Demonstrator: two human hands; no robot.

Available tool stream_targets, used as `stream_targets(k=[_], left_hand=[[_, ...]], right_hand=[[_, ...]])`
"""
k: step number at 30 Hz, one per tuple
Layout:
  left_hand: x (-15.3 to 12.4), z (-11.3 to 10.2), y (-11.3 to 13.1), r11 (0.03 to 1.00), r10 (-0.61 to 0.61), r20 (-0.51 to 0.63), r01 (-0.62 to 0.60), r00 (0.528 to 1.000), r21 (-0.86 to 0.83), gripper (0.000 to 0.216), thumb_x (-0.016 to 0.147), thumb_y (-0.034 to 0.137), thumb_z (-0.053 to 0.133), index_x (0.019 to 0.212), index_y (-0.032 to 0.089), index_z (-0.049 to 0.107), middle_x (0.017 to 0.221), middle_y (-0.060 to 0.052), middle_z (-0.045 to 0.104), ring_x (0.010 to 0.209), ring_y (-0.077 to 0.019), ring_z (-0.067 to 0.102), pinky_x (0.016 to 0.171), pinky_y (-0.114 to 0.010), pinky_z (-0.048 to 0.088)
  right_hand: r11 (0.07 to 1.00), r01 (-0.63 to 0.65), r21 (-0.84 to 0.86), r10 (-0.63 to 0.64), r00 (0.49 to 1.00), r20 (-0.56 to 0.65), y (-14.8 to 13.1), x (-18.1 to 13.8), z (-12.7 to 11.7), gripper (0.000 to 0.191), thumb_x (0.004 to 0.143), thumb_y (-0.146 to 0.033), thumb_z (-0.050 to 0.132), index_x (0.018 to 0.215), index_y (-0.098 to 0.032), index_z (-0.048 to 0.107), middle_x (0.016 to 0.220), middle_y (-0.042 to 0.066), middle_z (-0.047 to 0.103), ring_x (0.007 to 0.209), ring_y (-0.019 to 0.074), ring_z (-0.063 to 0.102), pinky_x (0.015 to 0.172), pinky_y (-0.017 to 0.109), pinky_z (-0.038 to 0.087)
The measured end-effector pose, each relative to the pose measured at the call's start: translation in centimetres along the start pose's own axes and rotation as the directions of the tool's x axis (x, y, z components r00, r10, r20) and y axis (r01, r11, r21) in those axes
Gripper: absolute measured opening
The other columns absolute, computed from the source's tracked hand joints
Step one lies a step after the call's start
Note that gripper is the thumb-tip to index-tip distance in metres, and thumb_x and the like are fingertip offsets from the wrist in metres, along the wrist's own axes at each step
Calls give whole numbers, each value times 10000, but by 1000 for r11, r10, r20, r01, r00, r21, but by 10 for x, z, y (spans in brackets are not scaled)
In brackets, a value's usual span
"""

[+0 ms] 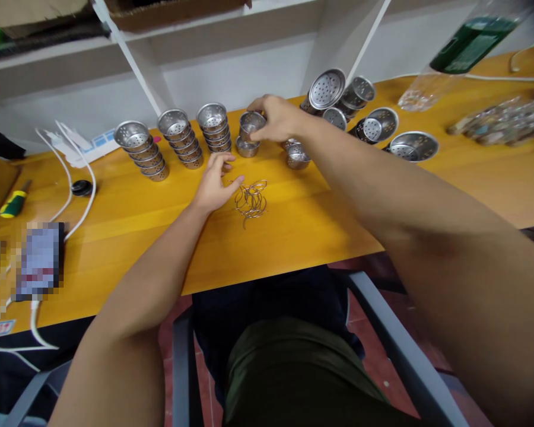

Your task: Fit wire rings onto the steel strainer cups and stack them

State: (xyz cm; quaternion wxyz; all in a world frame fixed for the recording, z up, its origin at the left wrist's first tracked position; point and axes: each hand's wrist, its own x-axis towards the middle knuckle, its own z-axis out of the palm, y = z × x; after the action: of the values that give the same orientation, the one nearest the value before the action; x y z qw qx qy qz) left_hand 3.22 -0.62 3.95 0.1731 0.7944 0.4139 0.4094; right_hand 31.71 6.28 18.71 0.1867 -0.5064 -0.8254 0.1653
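My right hand [276, 118] grips a small perforated steel cup [251, 123] and holds it just above another cup [246, 147] standing on the yellow table [311, 219]. My left hand [213, 181] lies on the table with fingers loosely spread, touching the edge of a pile of thin wire rings [250, 200]. Left of the held cup stand three tilted stacks of the same cups [212, 127], [180, 137], [143, 149]. One more cup [297, 156] sits below my right wrist.
Loose cups lie in a heap [360, 110] at the back right, beside a plastic bottle [458, 53] and a bag of small parts [507, 121]. A power strip [82, 145], white cables, a screwdriver [14, 203] and a blurred device [40, 261] occupy the left.
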Motion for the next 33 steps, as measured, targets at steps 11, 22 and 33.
stream_targets(k=[11,22,33], left_hand=[[-1,-2,-1,1000,-5,35,6,999,-20,461,1086,327,955,1502,247,773,1668,-167,767,1358,-317,859,1307,-563,763],[-1,0,-3,1000,-1,55,2,998,-13,468,1068,310,947,1497,233,777,1627,-180,782,1349,-341,870,1283,-578,762],[0,2,0,999,50,61,-49,997,-18,451,1094,285,915,1515,213,769,1618,-182,780,1350,-310,866,1277,-525,756]], right_hand=[[972,-27,-235,81,970,227,-10,23,3,681,1134,-285,1065,1730,-43,841,1635,215,911,1167,207,731,1061,351,552],[980,-83,-179,122,968,220,-6,15,8,1007,1151,-363,1085,1969,-16,611,1917,323,702,1554,315,772,1296,380,542],[864,-130,-487,321,887,332,8,-99,-23,93,1118,-199,796,1036,-197,839,980,153,881,794,259,693,797,439,495]])
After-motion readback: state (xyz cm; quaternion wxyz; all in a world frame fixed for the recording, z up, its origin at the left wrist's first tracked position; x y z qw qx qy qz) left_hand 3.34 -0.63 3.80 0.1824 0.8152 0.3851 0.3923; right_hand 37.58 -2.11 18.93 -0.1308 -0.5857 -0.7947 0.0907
